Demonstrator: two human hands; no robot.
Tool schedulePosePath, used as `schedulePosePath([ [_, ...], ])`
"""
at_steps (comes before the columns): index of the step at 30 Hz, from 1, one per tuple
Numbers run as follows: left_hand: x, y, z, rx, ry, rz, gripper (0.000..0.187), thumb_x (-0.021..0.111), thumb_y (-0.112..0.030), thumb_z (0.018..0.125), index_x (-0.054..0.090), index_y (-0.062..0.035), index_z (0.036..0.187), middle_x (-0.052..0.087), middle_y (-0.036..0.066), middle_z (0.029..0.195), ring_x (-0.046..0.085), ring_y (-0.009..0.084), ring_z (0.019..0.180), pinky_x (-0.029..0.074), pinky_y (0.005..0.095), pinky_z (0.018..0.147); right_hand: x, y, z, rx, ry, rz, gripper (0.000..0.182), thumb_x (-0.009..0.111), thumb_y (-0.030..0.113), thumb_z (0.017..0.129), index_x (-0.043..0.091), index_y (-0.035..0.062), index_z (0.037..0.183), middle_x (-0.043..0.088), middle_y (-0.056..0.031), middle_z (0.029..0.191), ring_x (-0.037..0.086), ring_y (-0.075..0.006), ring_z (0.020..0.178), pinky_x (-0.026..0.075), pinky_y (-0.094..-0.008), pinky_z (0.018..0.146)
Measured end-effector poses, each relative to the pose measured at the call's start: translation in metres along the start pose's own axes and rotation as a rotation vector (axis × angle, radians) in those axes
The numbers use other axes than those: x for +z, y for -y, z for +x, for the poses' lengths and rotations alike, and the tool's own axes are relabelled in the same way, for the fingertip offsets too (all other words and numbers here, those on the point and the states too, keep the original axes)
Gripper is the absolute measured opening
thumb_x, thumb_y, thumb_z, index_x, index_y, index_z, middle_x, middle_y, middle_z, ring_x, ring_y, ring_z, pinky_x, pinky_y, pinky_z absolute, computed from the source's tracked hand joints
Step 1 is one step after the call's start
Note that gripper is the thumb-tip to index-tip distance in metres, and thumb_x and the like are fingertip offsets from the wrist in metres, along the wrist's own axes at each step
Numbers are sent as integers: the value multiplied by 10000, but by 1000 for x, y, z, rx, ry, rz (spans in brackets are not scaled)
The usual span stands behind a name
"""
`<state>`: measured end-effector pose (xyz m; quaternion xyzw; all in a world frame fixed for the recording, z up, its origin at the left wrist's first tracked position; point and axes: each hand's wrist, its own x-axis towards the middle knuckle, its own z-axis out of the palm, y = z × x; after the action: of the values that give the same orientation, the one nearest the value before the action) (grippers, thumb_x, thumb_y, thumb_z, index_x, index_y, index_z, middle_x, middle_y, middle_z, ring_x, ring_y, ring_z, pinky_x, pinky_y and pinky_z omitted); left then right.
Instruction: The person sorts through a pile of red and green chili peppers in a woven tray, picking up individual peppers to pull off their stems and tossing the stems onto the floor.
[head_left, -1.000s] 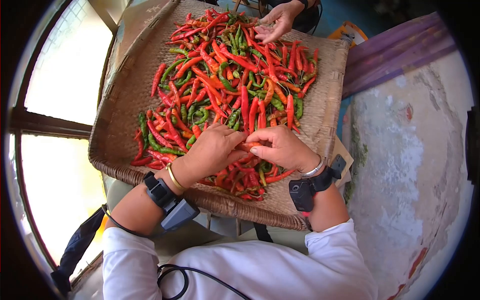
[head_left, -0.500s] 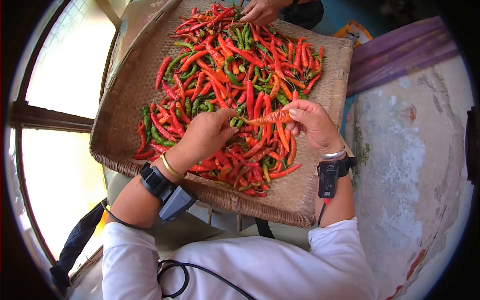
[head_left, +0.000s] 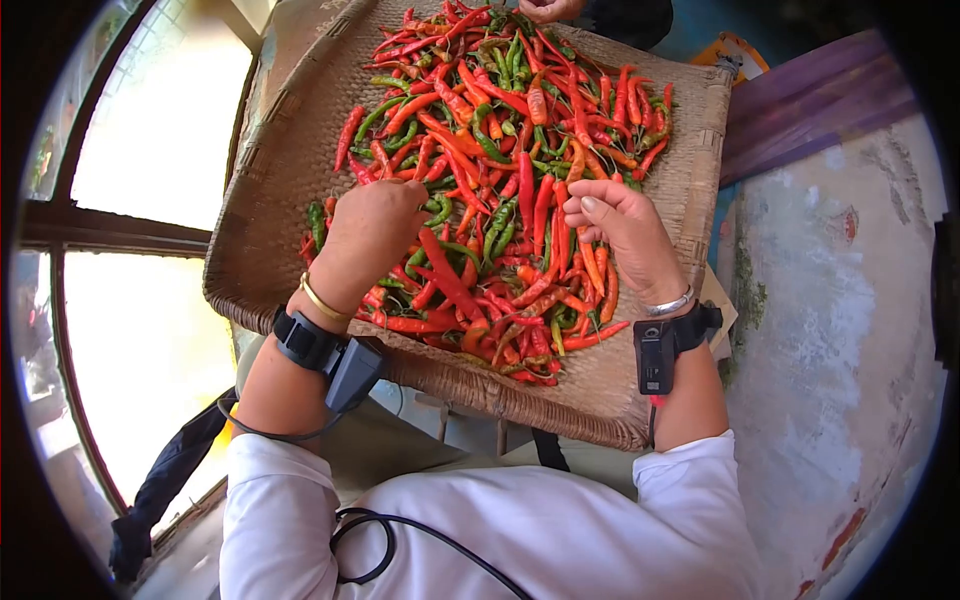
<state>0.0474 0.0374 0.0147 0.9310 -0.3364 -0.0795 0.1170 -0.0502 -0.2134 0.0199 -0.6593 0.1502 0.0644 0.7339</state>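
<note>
A large heap of chili peppers [head_left: 525, 180], mostly red with green and orange ones among them, lies in a shallow woven basket [head_left: 265, 190]. My left hand [head_left: 372, 228] is over the left side of the heap, its fingers bent inward and closed. Its fingertips are largely hidden, so I cannot make out what they hold. A long red chili [head_left: 450, 278] lies just below that hand. Over the right part of the heap, my right hand [head_left: 628, 235] has its thumb and loosely bent fingers apart, with no chili visible between them.
Another person's hand [head_left: 550, 9] is at the far edge of the basket. A bright window [head_left: 150, 130] is on the left. Purple cloth [head_left: 815, 105] lies to the right, above a worn pale surface [head_left: 830, 290]. A black cable [head_left: 385, 540] crosses my white shirt.
The wrinkled orange chili is gone from between my hands. My left hand has moved left and up, away from my right. The other person's hand has drawn back toward the top edge.
</note>
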Motion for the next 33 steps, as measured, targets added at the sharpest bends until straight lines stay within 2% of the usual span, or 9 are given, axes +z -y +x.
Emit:
schedulePosePath([
  [2, -7, 19, -2, -76, 3, 131, 130, 562, -106, 702, 588, -75, 826, 573, 114, 792, 569, 293, 754, 459, 383, 655, 4, 3, -4, 7, 17, -92, 246, 519, 161, 842, 555, 0, 1023, 593, -32, 870, 559, -80, 757, 432, -196, 628],
  [6, 0, 41, -14, 89, 24, 42, 193, 504, 2, 678, 591, -65, 836, 543, 116, 880, 544, 278, 851, 449, 369, 710, 8, 1, -5, 41, 61, -68, 241, 521, 159, 842, 557, 4, 1024, 594, -30, 851, 561, -77, 741, 430, -193, 612],
  [10, 12, 40, -18, 151, -91, 96, 149, 485, -21, 711, 585, -66, 812, 532, 118, 860, 555, 286, 807, 457, 392, 676, 3, 2, -7, 24, 60, -67, 230, 516, 155, 846, 556, 1, 1013, 593, -34, 839, 558, -73, 717, 427, -187, 588],
  [16, 3, 40, -15, 34, 114, 110, 165, 569, -28, 650, 609, -81, 802, 529, 119, 853, 539, 298, 797, 445, 380, 691, -9, 0, -5, -9, -130, -5, 218, 504, 154, 853, 552, -11, 988, 588, -37, 799, 544, -67, 669, 420, -177, 542],
  [18, 3, 43, -15, 94, 163, 50, 111, 601, -64, 639, 609, -86, 747, 517, 114, 791, 540, 292, 769, 443, 383, 672, -8, 0, -5, -6, -114, -2, 219, 502, 155, 854, 551, -12, 987, 587, -38, 798, 543, -67, 667, 421, -178, 541],
  [25, -10, 39, -20, 203, 135, 0, 69, 584, -57, 653, 613, -65, 714, 535, 97, 769, 538, 279, 771, 439, 373, 665, -8, 2, -5, -11, -74, 8, 194, 501, 157, 861, 551, 14, 982, 598, -27, 803, 561, -57, 671, 430, -159, 548],
  [28, -28, 36, -25, 169, 122, -176, 35, 586, -39, 647, 589, -23, 678, 540, 91, 761, 536, 276, 750, 437, 368, 658, -10, 3, -6, -33, -84, 6, 195, 501, 156, 861, 550, 13, 984, 598, -29, 805, 559, -57, 675, 430, -160, 554],
  [30, -38, 35, -27, 232, 111, -378, 18, 575, -21, 636, 559, -13, 636, 507, 94, 680, 528, 254, 670, 433, 335, 600, -10, 3, -6, -32, -80, 11, 195, 500, 156, 861, 551, 14, 985, 599, -31, 810, 559, -60, 675, 431, -161, 557],
  [33, -53, 23, -27, 176, 180, -578, 45, 592, 11, 666, 574, -6, 704, 548, 76, 686, 551, 215, 669, 438, 288, 597, -2, 5, -8, -15, -43, 5, 197, 501, 154, 859, 554, 14, 988, 601, -32, 816, 555, -62, 670, 432, -163, 564],
])
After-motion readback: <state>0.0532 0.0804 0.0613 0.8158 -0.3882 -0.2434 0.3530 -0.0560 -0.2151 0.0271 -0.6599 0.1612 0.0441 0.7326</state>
